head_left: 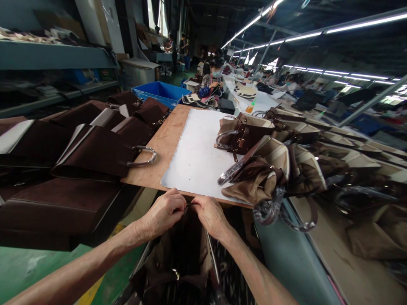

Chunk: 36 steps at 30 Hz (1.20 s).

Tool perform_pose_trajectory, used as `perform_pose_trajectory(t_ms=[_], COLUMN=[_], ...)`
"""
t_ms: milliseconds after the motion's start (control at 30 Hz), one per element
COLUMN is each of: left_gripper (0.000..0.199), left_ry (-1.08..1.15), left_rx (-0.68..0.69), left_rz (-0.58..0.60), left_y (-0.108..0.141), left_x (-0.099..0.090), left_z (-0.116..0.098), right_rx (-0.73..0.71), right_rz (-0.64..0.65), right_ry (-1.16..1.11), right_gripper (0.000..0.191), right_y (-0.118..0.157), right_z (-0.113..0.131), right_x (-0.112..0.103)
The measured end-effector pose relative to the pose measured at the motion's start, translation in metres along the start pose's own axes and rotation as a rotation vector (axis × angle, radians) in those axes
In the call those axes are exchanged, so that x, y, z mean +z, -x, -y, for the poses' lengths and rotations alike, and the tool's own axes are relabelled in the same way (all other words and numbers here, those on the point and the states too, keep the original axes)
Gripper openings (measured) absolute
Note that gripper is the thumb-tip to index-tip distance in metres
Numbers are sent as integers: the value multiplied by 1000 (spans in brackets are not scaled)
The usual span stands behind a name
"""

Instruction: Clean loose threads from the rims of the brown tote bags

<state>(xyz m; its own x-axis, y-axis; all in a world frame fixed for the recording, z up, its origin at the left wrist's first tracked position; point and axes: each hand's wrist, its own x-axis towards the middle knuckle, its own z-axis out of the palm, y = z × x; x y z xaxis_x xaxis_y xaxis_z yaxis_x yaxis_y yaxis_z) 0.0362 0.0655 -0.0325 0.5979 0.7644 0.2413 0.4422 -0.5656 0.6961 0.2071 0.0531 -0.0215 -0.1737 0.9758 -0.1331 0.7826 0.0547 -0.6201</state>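
A dark brown handbag [178, 271] lies below the table's near edge, close to my body, with a small gold-coloured clasp on it. My left hand [168, 209] is closed in a pinch at the bag's far end. Close beside it, my right hand [208, 214] pinches the same dark part, with its fingertips almost meeting the left ones. The gripped part looks like a thin dark edge or strap of the bag, mostly hidden by my fingers. Just beyond both hands is a white sheet [197, 148] on a wooden board [155, 156].
Flat dark brown bag bodies [95, 148] are stacked at the left. Several brown handbags [257, 169] with plastic-wrapped handles crowd the right side. Behind the board stands a blue bin [159, 93], near a seated person [211, 82]. A long white worktable [241, 97] runs back.
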Motion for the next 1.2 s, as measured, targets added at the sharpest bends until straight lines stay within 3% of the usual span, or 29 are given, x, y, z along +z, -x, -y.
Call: perform_pose_trajectory(t_ms=[267, 433, 567, 900, 1200], left_gripper=[10, 12, 25, 31, 21], left_ry=[9, -90, -163, -192, -148], left_rx=[-293, -443, -455, -448, -343], left_rz=[-16, -108, -134, -102, -24], left_y=[-4, -7, -9, -13, -7], left_x=[5, 12, 17, 18, 6], left_z=[-6, -14, -14, -8, -11], right_rx=[18, 22, 16, 9, 20], right_rz=[12, 33, 18, 11, -4], right_ry=[-2, -5, -7, -11, -3], right_gripper=[17, 17, 16, 17, 18], right_y=[2, 3, 5, 7, 4], right_z=[0, 3, 4, 3, -3], right_x=[-2, -6, -8, -5, -3])
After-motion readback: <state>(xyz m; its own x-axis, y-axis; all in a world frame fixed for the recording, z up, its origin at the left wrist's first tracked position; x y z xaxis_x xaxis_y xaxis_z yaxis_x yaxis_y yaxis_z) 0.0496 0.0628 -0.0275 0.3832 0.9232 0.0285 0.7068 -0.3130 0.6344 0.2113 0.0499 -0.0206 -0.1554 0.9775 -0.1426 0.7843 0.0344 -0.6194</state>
